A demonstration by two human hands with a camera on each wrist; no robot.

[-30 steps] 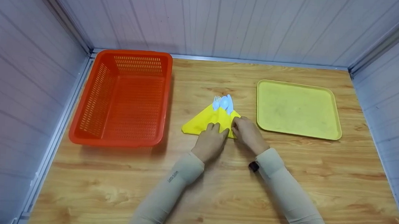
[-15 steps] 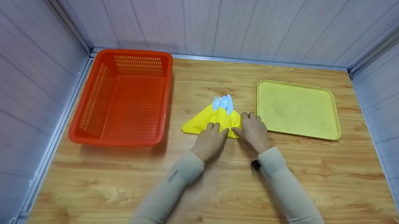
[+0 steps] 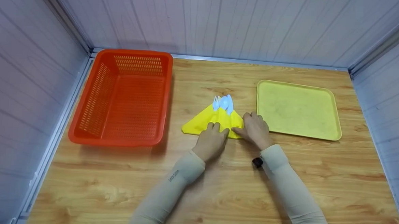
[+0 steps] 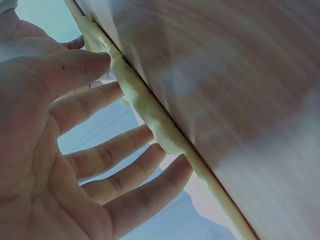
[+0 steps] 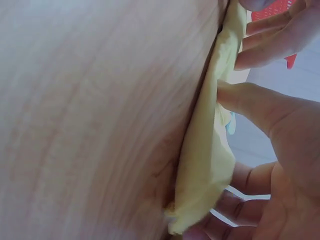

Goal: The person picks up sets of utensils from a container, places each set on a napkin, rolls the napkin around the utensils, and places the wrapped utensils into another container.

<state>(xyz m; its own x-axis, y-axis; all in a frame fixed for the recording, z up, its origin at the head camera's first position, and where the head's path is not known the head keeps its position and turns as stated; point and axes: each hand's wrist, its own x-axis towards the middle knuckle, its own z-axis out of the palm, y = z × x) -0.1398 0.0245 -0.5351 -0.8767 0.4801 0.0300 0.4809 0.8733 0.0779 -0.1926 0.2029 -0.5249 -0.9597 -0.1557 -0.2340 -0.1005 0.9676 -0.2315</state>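
A yellow napkin (image 3: 200, 121), folded to a triangle, lies on the table with its long edge towards the person. From its top stick out a light-blue plastic fork (image 3: 216, 103), spoon (image 3: 224, 102) and knife (image 3: 230, 106); their lower ends are covered by the napkin. The left hand (image 3: 210, 141) presses the middle of the napkin's near edge, its fingers (image 4: 150, 197) fairly straight in the left wrist view. At the napkin's right part, the right hand (image 3: 256, 130) holds it between thumb and fingers, hiding the right corner in the head view.
A red perforated basket (image 3: 166, 100) stands to the left on the wooden table (image 3: 202, 194). To the right lies a shallow yellow tray (image 3: 298, 110), close to the right hand. Pale panel walls enclose the back and both sides.
The right hand has shifted a little to the right along the napkin, its fingers spreading away from the thumb. The left hand, napkin and cutlery have stayed in place.
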